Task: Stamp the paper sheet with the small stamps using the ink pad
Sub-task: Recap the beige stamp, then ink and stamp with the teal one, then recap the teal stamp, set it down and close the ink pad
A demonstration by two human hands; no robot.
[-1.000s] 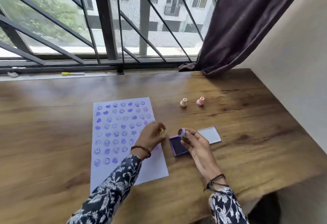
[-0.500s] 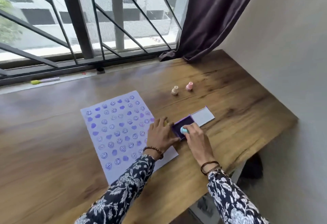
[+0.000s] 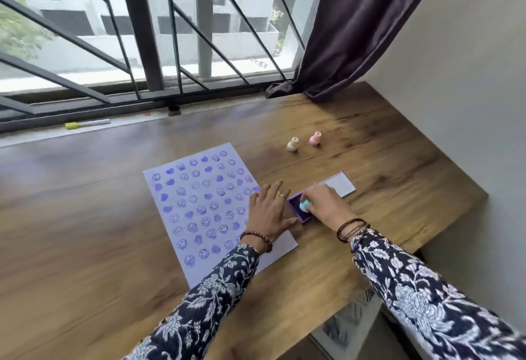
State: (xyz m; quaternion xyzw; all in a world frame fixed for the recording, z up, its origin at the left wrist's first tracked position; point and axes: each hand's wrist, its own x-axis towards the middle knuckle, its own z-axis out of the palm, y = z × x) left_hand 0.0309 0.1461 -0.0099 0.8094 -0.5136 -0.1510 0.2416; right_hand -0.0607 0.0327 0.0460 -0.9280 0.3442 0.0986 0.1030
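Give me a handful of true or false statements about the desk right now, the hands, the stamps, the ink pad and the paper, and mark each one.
1. The right hand presses a light blue stamp onto the purple ink pad. True.
2. The paper sheet is blank. False: rows of purple smileys and hearts cover it.
3. A cream stamp and a pink stamp stand unused on the table beyond the pad. True.
4. The left hand is lifted well above the table. False: it rests flat at the paper's right edge.
5. The ink pad's lid is closed over it. False: it lies open to the right.

Navy floral sleeves (image 3: 216, 297); beaded and corded wrist bracelets (image 3: 348, 227).
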